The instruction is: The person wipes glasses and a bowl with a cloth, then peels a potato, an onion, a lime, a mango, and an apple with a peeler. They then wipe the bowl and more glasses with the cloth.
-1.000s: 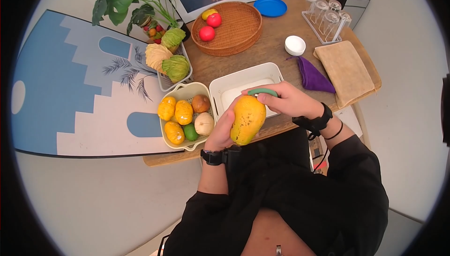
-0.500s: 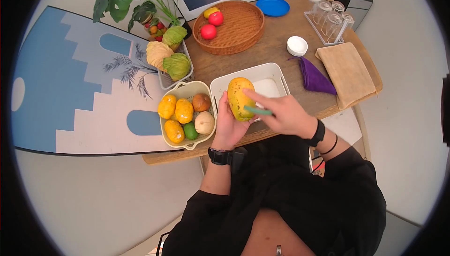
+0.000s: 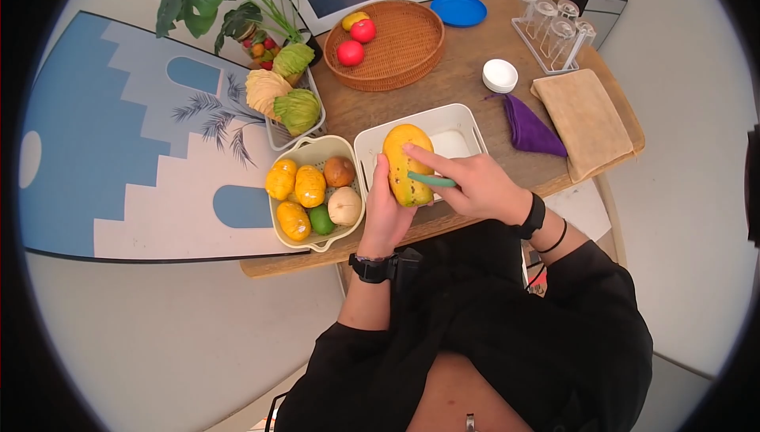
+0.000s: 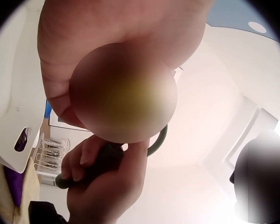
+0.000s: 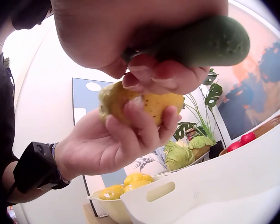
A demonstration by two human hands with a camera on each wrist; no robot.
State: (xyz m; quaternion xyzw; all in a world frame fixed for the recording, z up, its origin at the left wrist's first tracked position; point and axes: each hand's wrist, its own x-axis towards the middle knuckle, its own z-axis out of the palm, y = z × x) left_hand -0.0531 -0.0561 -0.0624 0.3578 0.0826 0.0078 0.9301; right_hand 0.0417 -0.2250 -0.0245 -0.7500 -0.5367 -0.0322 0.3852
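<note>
A yellow papaya with dark spots is held by my left hand, its fingers curled round the underside and lower side. In my right hand I grip a green-handled peeler, which lies across the papaya's lower part. The right index finger reaches out and touches the fruit's upper face. Seen from the right wrist, the peeler's thick handle crosses the palm, while its blade is hidden. Below the hands stands a white bin; the papaya overlaps its near side.
To the left, a cream basket holds several fruits. Behind it is a grey crate with cabbages. A round wicker tray, white bowls, a purple cloth, a tan cloth and a glass rack occupy the table.
The papaya has moved up and left, from near the table edge to over the white bin. The peeler has shifted from the fruit's top to its lower part; over the last half second little moved.
</note>
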